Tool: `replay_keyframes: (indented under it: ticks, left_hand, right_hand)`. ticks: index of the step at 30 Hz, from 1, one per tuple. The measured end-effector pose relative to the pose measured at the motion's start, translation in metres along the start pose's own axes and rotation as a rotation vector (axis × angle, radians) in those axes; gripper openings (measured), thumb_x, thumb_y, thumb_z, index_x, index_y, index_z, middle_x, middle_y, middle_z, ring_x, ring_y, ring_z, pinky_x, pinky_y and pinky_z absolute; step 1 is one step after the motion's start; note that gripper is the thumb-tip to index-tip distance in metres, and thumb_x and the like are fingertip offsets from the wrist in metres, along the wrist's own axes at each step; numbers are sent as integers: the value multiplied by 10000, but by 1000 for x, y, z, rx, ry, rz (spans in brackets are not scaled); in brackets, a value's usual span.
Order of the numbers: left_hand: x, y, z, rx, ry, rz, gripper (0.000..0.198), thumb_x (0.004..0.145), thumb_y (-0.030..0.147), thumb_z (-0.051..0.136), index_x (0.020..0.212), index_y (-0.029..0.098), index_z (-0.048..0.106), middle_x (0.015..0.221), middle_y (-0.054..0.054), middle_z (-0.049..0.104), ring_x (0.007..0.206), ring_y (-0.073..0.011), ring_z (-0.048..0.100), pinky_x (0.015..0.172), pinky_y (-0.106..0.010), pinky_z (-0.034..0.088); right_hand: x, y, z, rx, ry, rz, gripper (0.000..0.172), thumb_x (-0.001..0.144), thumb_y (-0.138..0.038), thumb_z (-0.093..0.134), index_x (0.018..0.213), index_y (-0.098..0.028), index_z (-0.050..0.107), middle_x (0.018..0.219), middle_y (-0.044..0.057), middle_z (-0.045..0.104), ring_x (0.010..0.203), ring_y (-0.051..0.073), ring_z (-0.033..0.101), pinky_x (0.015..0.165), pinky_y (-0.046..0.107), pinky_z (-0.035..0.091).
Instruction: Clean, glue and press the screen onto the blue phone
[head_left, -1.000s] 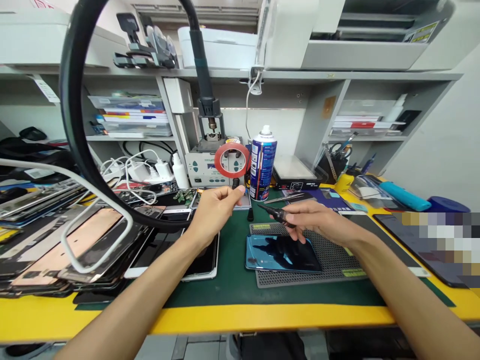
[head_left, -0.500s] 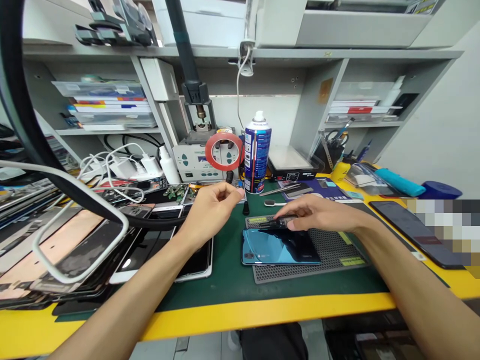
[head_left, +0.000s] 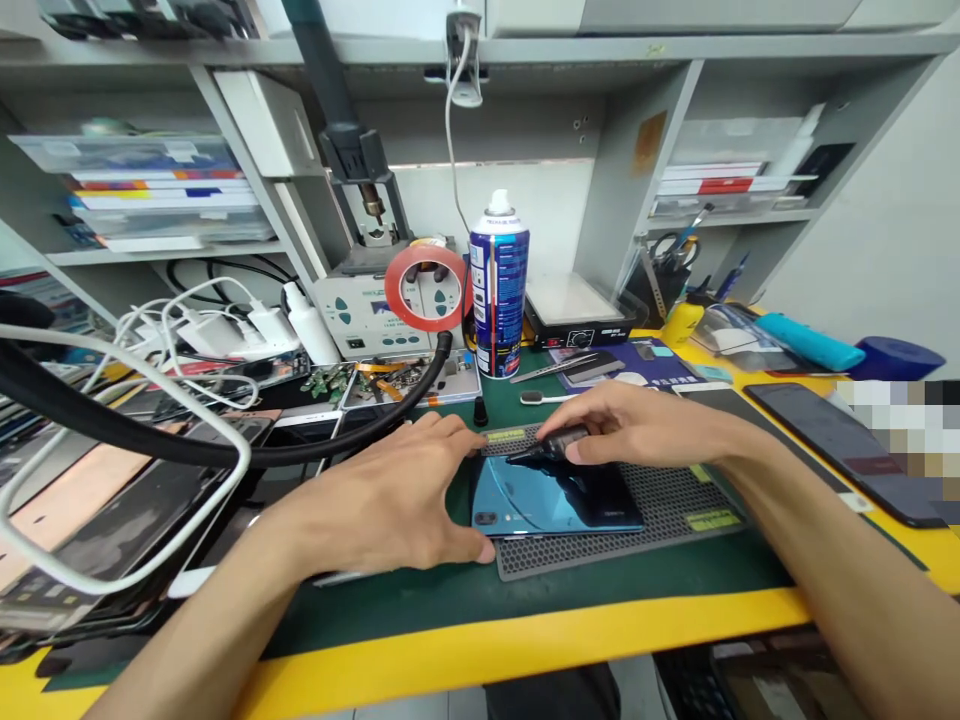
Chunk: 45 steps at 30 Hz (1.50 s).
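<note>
A glossy blue phone (head_left: 555, 500) lies back up on a grey honeycomb-patterned pad (head_left: 660, 520). My right hand (head_left: 637, 425) is closed around a small dark bottle with a thin nozzle (head_left: 564, 442), its tip pointing left at the phone's far edge. Whether the tip touches the phone I cannot tell. At the phone's left end, my left hand (head_left: 405, 495) is open, thumb and fingers spread to either side of the camera end. A small black cap (head_left: 480, 411) stands on the green mat behind the phone.
Behind stand a blue spray can (head_left: 500, 290), a red tape roll (head_left: 427, 288) and a hot plate (head_left: 577, 315). Stacked phone parts (head_left: 127, 510), a white cable (head_left: 244, 455) and a black hose (head_left: 352, 440) crowd the left. Another dark phone (head_left: 832, 450) lies at right.
My left hand has come down beside the phone, its pinched fingers now spread. My right hand has tilted the bottle's nozzle toward the phone's far edge. The camera view has shifted.
</note>
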<state>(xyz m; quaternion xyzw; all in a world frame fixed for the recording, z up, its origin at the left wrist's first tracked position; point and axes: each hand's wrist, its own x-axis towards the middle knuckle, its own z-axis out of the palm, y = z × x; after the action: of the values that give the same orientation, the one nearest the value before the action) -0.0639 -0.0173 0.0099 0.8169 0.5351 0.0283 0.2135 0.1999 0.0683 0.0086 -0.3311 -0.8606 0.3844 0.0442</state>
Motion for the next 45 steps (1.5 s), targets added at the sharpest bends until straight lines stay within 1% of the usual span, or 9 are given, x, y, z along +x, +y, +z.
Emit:
replay_keyframes:
  ticks: [4,9,14,21,26,32,37,41,45]
  left_hand:
    - [2,3,3,65,-18,-22,583,748,574,697,1226,257,597,1101,-49,608,991,-268,601,900,-388,465]
    - [4,3,5,43,-17,6,499,768,538,686,1164,249,595,1112,-50,599,1046,-267,581,928,-371,440]
    - [5,2,7,28,-7,-8,519,756,526,687,1185,253,588,1120,-59,598,993,-271,582,818,-355,450]
    - [6,1,8,18,-9,-5,464,755,502,706,1106,236,559,1036,-27,584,902,-229,570,785,-351,436]
    - [6,1,8,-26,-6,-23,450,731,485,740,1037,244,513,993,9,559,879,-202,573,733,-325,434]
    - [6,2,9,-63,-10,-33,443,718,447,762,993,267,465,936,47,543,844,-180,578,733,-304,432]
    - [5,1,10,-47,-8,-52,454,710,448,768,996,278,460,911,50,537,831,-189,578,725,-307,428]
    - [6,2,9,-55,-13,-46,457,701,452,768,973,270,450,911,43,540,832,-198,568,732,-309,420]
    - [6,6,7,-66,-9,-49,410,723,417,742,963,252,453,906,36,539,841,-197,563,739,-305,412]
  right_hand:
    - [1,-1,3,-64,29,5,314,892,-350,628,1164,-242,740,800,-9,665,647,139,504,554,252,348]
    - [1,-1,6,-73,52,-3,302,916,-326,590,1175,-266,734,777,-21,636,610,125,467,535,245,349]
    - [2,-1,10,-86,91,-5,306,903,-315,587,1166,-271,738,717,-27,595,589,128,453,508,243,336]
    - [1,-7,12,-85,133,-15,311,861,-244,572,1108,-237,761,744,-12,638,605,139,482,501,250,330]
    - [-2,-12,9,-68,163,-29,295,862,-247,580,1087,-232,770,748,-11,653,589,133,472,489,240,329]
    - [-3,-13,11,-90,219,-93,288,875,-229,579,1093,-248,765,727,-28,624,589,120,481,504,228,337]
    - [-5,-12,11,-93,243,-78,269,859,-211,578,1039,-240,776,712,-30,606,578,117,454,490,230,325]
    - [-4,-13,13,-93,273,-87,270,870,-236,576,1056,-234,772,726,-26,624,574,117,447,493,233,328]
    - [-2,-13,14,-77,273,-90,271,863,-227,579,1054,-232,772,742,-22,638,581,121,451,495,233,327]
